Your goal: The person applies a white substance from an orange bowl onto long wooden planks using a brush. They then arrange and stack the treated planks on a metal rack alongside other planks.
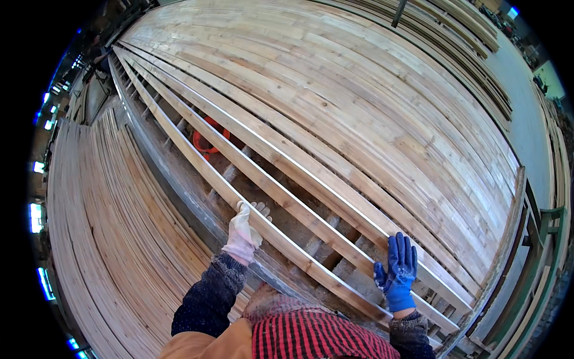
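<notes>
My left hand (244, 230), in a white glove, grips the edge of a long narrow wooden plank (197, 161) that stands on its edge and runs away to the upper left. My right hand (397, 269), in a blue glove with fingers spread, rests flat on a second long plank (287, 200) lying beside the first. Both planks lie over the cross slats of a grey metal frame (179, 179). A wide bed of light boards (359, 107) packed side by side begins just right of them.
A large stack of thin boards (113, 239) fills the left side. An orange object (206, 140) sits under the slats. More lumber stacks (472, 54) and a green metal rail (547, 239) line the right, beside a grey floor (532, 119).
</notes>
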A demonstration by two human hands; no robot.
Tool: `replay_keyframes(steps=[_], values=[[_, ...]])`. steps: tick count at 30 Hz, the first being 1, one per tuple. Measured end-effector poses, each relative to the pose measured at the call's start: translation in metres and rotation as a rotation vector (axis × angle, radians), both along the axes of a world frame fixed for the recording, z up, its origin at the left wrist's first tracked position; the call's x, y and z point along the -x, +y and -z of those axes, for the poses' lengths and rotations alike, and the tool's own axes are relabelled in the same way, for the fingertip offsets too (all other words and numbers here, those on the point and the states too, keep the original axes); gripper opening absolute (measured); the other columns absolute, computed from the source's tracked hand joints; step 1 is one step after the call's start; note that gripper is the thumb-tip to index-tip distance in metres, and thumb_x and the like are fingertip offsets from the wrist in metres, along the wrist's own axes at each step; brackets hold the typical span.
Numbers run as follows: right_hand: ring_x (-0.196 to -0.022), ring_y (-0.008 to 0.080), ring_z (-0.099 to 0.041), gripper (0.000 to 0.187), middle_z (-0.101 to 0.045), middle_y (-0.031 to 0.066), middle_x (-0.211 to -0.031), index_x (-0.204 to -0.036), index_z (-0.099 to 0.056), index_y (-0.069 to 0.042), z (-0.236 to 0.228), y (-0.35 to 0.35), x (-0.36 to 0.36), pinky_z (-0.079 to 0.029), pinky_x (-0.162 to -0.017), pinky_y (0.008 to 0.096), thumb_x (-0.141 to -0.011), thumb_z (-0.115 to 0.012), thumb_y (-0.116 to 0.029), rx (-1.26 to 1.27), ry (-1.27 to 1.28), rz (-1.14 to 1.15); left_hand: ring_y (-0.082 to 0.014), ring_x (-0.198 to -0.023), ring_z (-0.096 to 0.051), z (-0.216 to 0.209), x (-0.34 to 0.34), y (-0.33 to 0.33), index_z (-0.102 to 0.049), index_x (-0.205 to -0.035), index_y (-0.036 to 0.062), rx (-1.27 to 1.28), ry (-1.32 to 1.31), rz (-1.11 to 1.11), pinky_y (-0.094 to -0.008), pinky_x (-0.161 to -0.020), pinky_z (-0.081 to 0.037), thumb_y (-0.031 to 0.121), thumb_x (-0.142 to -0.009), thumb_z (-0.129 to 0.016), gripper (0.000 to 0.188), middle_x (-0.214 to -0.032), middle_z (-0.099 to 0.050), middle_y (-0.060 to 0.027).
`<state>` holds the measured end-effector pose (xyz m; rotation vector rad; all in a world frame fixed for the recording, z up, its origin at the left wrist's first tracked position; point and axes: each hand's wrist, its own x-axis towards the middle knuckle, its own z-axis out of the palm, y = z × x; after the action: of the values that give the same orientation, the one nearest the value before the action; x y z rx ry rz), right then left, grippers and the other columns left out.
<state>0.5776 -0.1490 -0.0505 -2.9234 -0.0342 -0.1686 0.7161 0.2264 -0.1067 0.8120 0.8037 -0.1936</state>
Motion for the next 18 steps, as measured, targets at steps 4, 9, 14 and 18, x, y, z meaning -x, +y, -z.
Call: replay_keyframes(steps=[4,9,14,18], values=[[-0.14,0.0402,-0.04,0.073,-0.042,0.0191,-0.153,-0.149,-0.042,-0.008,0.004,0.003,-0.005,-0.028,-0.116,0.055,-0.085,-0.062,-0.037,0.083,-0.006,0.033,-0.029,-0.106,-0.059,0.003,-0.003,-0.005,-0.053,-0.121,0.0072,-0.071,0.035,0.0,-0.0482,-0.095,-0.049,0.04,-0.101,-0.057,0.039,-0.118,-0.06,-0.0114],[-0.142,0.042,-0.037,0.074,-0.041,0.0227,-0.153,-0.148,-0.043,-0.006,0.011,0.023,0.024,-0.024,-0.117,0.0566,-0.087,-0.06,-0.045,-0.029,0.07,0.011,-0.028,-0.104,-0.06,0.004,-0.004,-0.009,-0.054,-0.121,0.0055,-0.029,0.058,-0.071,-0.0459,-0.091,-0.051,0.046,-0.1,-0.057,0.046,-0.118,-0.061,-0.011],[-0.142,0.0446,-0.036,0.077,-0.039,0.0271,-0.152,-0.148,-0.041,-0.002,0.008,0.031,0.037,-0.023,-0.117,0.0586,-0.089,-0.058,-0.05,-0.11,0.077,0.015,-0.0242,-0.098,-0.063,0.007,-0.022,-0.022,-0.055,-0.13,0.0081,-0.244,0.137,0.03,-0.0432,-0.08,-0.055,0.056,-0.097,-0.056,0.059,-0.115,-0.064,-0.0077],[-0.143,0.0461,-0.033,0.088,-0.035,0.028,-0.154,-0.151,-0.035,-0.001,0.002,0.054,0.052,-0.02,-0.118,0.0601,-0.085,-0.063,-0.053,-0.021,0.123,0.002,-0.0249,-0.102,-0.061,0.012,-0.006,-0.007,-0.054,-0.132,0.0096,-0.156,0.049,0.058,-0.0415,-0.082,-0.053,0.049,-0.097,-0.058,0.053,-0.12,-0.061,-0.01]])
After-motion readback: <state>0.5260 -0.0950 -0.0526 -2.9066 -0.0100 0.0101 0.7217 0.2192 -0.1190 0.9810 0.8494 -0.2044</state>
